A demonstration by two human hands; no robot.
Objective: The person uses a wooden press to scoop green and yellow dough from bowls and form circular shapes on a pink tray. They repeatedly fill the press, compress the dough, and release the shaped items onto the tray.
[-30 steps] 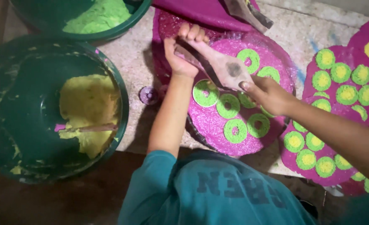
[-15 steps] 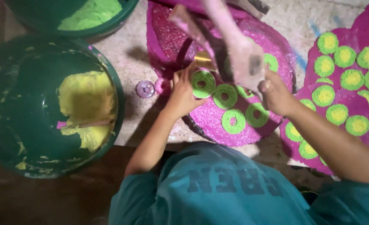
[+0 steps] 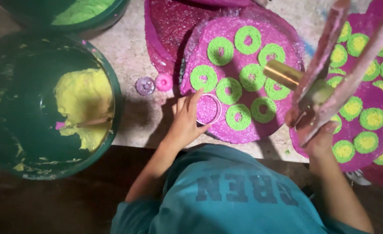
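My left hand (image 3: 183, 120) rests on the near edge of a round magenta sheet (image 3: 282, 39) and holds a thin metal ring (image 3: 208, 108) flat against it. Several green ring shapes (image 3: 221, 50) lie on that sheet. My right hand (image 3: 315, 132) is raised over the sheet's right edge, gripping a long press tool (image 3: 330, 60) stained pink, with a brass cylinder (image 3: 282, 74) on it.
A dark green tub (image 3: 113, 86) with yellow paste and a stick stands at the left, and another with green paste (image 3: 81, 11) is behind it. Two small round moulds (image 3: 154, 84) lie on the stone slab. More magenta sheets with green-yellow discs (image 3: 366, 119) are at the right.
My left hand has come down to the sheet's near edge with the ring. My right hand has swung the press tool away to the right and closer to the camera.
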